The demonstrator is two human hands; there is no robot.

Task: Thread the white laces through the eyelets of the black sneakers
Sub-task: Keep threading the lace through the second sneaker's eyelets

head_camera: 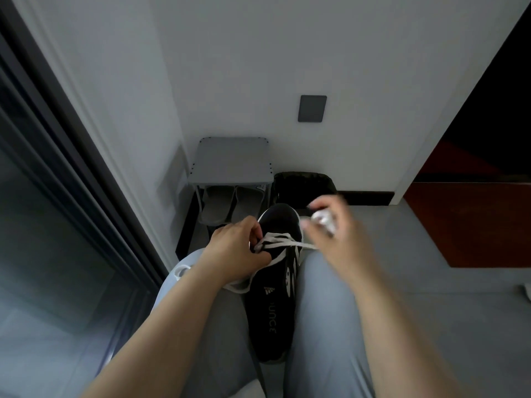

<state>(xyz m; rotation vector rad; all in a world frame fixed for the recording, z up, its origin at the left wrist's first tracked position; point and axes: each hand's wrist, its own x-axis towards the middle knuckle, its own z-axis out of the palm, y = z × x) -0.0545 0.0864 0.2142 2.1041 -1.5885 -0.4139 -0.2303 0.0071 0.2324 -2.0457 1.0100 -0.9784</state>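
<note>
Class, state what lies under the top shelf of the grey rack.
A pair of grey slippers lies side by side under the top shelf. Anything lower is covered by the left hand and black sneaker.

Two bare hands: left hand and right hand, each gripping.
One flat white fabric lace, strung between the two grips.
One black fabric sneaker with white stripes, under the left grip.
Two thighs in pale grey-blue trousers, flanking the sneaker, nearer than the grips.
Two grey moulded slippers, side by side, beyond the left grip.
One grey flat-topped metal rack, over the slippers.
One black lined bin, beyond the right grip.
One dark grey rectangular wall plate, well beyond both grips.
</note>
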